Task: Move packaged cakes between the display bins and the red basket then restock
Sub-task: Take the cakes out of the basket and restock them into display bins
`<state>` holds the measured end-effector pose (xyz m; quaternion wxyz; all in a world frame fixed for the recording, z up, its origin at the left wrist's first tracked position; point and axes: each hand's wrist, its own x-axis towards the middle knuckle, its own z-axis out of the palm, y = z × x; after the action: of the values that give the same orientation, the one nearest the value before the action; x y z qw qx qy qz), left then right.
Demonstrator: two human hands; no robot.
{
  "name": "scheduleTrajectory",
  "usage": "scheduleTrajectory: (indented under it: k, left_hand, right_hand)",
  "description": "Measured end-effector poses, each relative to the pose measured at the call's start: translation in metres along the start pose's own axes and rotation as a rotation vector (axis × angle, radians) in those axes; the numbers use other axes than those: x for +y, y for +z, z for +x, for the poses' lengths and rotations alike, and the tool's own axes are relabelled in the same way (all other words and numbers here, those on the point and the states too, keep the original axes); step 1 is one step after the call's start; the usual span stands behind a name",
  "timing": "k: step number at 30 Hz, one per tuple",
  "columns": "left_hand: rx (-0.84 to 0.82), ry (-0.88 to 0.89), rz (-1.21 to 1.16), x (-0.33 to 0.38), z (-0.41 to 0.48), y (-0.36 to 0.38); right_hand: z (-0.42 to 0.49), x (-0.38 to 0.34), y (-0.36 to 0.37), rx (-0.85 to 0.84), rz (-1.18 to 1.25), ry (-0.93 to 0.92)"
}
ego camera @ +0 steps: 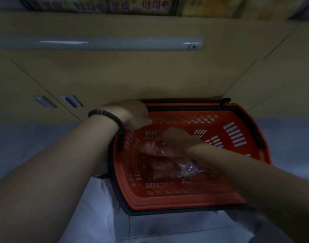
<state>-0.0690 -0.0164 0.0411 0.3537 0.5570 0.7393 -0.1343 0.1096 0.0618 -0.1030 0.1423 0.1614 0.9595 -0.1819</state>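
Red basket (pixel 185 196) on floor (pixel 18 139), L hand (pixel 131 114) at its far-left rim, prob. to steady it (grip unclear); R hand (pixel 174 142) grip closed on clear-wrapped cake (pixel 152 147) inside, over other cakes (pixel 187 168).

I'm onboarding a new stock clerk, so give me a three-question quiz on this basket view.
1. True or false: the right hand is reaching inside the red basket.
2. Which wrist wears the dark bead bracelet? A) left B) right C) neither
3. Fill in the blank: besides the clear-wrapped cake packet that the right hand grips, a second packet in the basket shows ___ print.

Key: 1 true; 2 A; 3 purple.
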Motion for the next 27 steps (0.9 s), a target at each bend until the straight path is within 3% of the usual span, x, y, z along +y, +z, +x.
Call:
scheduleTrajectory:
  k: [3, 6, 10, 14, 20, 22, 25, 27]
  left_hand:
    - [-0.007, -0.024, -0.193, 0.0, -0.001, 0.007]
    - [-0.129, -0.051, -0.524, -0.003, 0.0, 0.016]
    - [-0.392, 0.173, -0.994, -0.005, -0.013, 0.017]
    - [-0.237, 0.351, -1.208, 0.002, -0.033, 0.009]
    - [0.008, 0.364, -1.503, -0.006, -0.041, 0.01]
    - [0.061, 0.321, -1.575, -0.005, -0.045, 0.005]
    - [0.097, 0.252, -1.613, 0.003, -0.049, 0.003]
    - [0.163, 0.201, -1.607, 0.008, -0.047, 0.006]
  right_hand:
    - [-0.041, -0.006, -0.064, 0.146, -0.134, -0.156]
    - [-0.086, -0.01, -0.111, 0.368, -0.239, -0.255]
    - [-0.135, -0.012, -0.137, 0.61, -0.407, -0.335]
    - [-0.152, -0.011, -0.126, 0.772, -0.36, -0.338]
    - [-0.154, 0.006, -0.139, 0.925, 0.337, 0.085]
    - [-0.16, 0.015, -0.149, 0.991, 0.724, 0.277]
    - [-0.167, 0.028, -0.157, 0.884, 1.449, 0.268]
    - [-0.17, 0.029, -0.16, 0.783, 1.677, 0.22]
